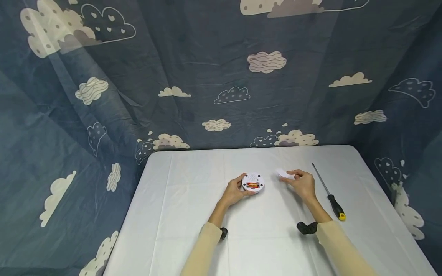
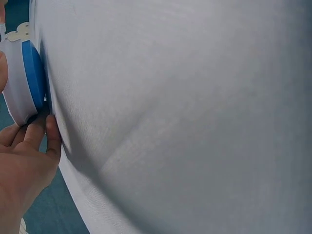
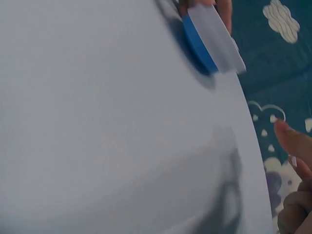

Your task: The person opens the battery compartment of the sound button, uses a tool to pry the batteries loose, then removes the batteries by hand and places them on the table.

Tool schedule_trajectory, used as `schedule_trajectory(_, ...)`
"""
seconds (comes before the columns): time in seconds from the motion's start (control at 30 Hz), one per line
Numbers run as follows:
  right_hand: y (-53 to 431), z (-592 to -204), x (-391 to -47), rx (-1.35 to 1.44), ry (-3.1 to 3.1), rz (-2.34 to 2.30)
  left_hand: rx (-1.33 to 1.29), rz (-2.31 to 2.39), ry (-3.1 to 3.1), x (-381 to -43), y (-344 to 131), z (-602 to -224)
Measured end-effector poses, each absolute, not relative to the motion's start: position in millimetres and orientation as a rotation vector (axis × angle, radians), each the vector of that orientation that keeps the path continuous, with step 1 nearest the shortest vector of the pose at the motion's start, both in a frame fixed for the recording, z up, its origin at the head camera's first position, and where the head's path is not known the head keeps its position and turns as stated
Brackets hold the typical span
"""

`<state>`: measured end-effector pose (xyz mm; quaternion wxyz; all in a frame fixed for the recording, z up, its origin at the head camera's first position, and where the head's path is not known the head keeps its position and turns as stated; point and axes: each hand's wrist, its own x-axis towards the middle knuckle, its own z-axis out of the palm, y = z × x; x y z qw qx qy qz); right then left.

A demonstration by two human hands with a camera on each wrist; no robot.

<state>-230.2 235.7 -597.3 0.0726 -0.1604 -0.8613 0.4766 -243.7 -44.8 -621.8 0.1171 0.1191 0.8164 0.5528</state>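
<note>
Dark blue cloud-print backdrop [image 1: 197, 50], creased; white table [image 1: 176, 218], rounded corners, softly shadowed

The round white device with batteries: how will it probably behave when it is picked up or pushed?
The round white device is probably stiff, since its casing looks like hard plastic. The exposed batteries may add noticeable weight. Its circular outline suggests it could roll if stood on edge.

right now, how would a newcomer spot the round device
Over the white table, find the person's left hand. It grips the round device, white with blue on one face. Its exposed orange batteries set it apart from the small white piece in the right hand and the screwdriver.
</note>
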Motion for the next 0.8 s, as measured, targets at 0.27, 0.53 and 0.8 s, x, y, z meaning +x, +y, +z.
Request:
schedule_trajectory(0.27, 267.3, -607.8, -235.1, -0.783, -2.42, 1.278, 0.353, 1.615, 2.386, -242.3, -46.0, -621.0)
schedule_trajectory(0.53, 285.4, -623.4, -240.8, -0.949, -2.336, 1.153, 0.366, 1.62, 2.379, -241.8, -45.4, -622.2)
schedule_trajectory(0.8, 289.4, -629.9, -244.6, -0.997, -2.327, 1.109, 0.373, 1.638, 2.368, -241.9, -45.4, -624.4)
